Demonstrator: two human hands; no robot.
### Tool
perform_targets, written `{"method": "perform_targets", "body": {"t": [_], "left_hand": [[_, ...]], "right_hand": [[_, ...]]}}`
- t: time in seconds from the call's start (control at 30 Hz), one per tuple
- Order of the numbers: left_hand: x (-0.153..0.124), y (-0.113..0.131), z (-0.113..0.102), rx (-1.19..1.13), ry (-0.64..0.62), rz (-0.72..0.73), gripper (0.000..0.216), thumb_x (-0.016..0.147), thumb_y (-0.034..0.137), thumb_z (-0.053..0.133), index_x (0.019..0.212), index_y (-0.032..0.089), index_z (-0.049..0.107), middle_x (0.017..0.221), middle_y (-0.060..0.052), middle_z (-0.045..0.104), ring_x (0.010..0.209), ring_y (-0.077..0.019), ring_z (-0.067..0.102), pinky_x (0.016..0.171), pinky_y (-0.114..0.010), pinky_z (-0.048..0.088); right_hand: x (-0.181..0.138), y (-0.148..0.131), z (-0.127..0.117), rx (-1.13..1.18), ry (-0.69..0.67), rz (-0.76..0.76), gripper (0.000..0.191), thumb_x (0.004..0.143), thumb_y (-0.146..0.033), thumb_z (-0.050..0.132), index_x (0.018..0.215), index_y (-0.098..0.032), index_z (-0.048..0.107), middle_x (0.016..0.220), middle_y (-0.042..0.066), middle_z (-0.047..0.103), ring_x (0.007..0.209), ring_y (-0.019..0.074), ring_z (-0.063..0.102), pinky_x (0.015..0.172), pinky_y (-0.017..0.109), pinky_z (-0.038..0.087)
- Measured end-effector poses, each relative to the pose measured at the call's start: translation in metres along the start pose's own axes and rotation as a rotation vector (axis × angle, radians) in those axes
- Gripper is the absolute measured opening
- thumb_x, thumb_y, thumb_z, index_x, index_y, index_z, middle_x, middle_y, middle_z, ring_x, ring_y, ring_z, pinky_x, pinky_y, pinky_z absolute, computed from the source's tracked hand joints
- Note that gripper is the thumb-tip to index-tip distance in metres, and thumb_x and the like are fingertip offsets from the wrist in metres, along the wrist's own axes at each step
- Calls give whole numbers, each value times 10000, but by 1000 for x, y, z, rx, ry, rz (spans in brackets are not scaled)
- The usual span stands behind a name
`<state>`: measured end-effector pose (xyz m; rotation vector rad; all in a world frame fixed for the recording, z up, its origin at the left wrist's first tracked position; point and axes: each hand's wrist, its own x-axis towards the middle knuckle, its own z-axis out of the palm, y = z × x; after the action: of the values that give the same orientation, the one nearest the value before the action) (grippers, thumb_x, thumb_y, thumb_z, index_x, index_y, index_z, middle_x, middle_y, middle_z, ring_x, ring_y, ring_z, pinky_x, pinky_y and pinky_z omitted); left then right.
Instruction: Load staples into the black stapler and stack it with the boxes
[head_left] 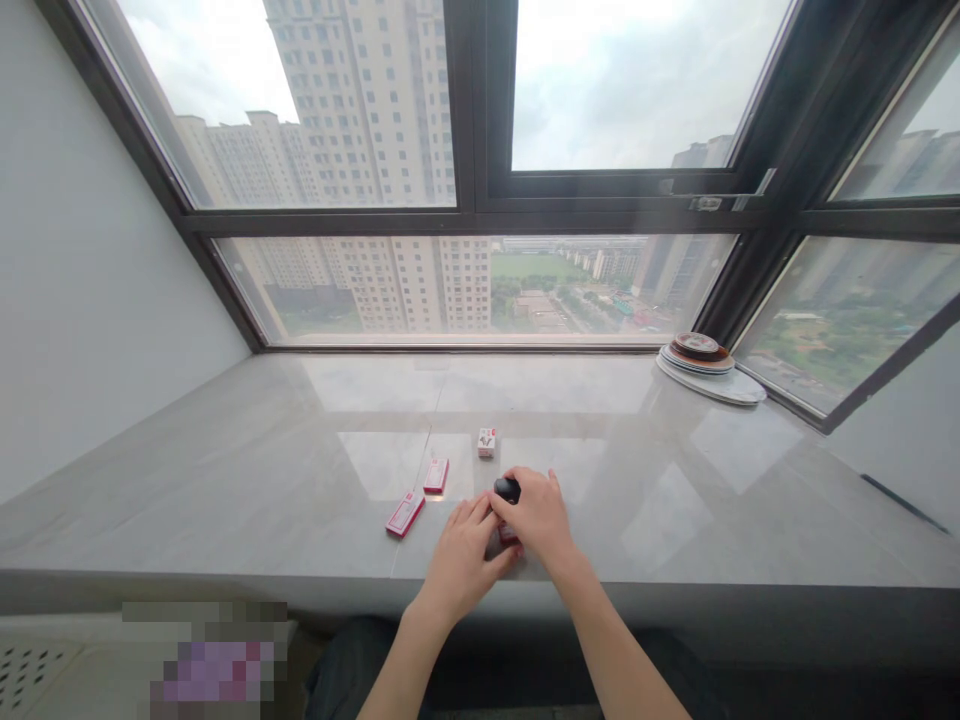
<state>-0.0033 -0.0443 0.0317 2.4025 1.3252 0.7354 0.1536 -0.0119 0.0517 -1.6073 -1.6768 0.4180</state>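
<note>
Dark rounded object [507, 489], pinched in the right hand [537, 512] above the ledge [262, 480]: seemed light, stiff, smooth, best gripped by its sides. Left hand [466, 550] curled beside a reddish box [509, 531]; its grip could not be told. Hands blocked access. Nearby lay a long pink-edged box [406, 514], a shorter pink-edged box [436, 476] and a white box [487, 442]; stacked plates [701, 366] stood well apart.

shiny black rounded thing [507, 489], partly covered, near small white box [487, 443], room side of it, not touching; reddish item [508, 531], mostly hidden, same side, slightly farther from white box.
</note>
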Motion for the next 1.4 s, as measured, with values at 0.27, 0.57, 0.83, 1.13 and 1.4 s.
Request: {"method": "perform_targets", "body": {"t": [0.27, 0.57, 0.83, 1.13, 1.4], "left_hand": [[-3, -7, 2, -18, 0, -52, 452, 907, 356, 625, 1351, 315, 549, 1583, -29, 425, 1463, -247, 393, 1235, -486, 281], [1, -6, 3, -61, 15, -98, 290, 867, 326, 652, 1156, 315, 635, 1577, 19, 433, 1446, -239, 409, 1227, -454, 296], [-1, -10, 1, -140, -15, -87, 293, 889, 336, 659, 1180, 315, 634, 1567, 5, 450, 1464, -234, 388, 1221, -440, 312], [-3, -6, 5, -96, 55, -60, 322, 838, 230, 638, 1152, 285, 590, 1558, -13, 460, 1457, -243, 404, 1250, -506, 260], [-5, -6, 7, -67, 73, -61, 350, 833, 226, 638, 1176, 283, 592, 1556, -18, 461, 1451, -246, 413, 1249, -498, 272]], "right_hand": [[6, 54, -32, 712, 267, 339, 611, 952, -644, 344, 1157, -159, 653, 1188, 138, 701, 1070, 264, 662, 758, 304, 551], [-28, 97, -58, 368, -268, 549, 643, 899, -759, 413, 871, -170, 671, 567, 15, 617, 324, 119, 456, 361, 239, 269], [-35, 73, -25, 278, -253, 268, 388, 890, -536, 573, 763, -179, 657, 581, 15, 634, 522, 148, 523, 503, 240, 324], [-34, 67, -45, 88, -71, 224, 322, 919, -491, 548, 973, -203, 681, 553, -29, 572, 557, 167, 545, 558, 265, 336], [-17, 25, -4, 397, -159, 210, 425, 896, -543, 554, 1003, -160, 704, 565, 2, 624, 527, 169, 566, 534, 260, 417]]}}
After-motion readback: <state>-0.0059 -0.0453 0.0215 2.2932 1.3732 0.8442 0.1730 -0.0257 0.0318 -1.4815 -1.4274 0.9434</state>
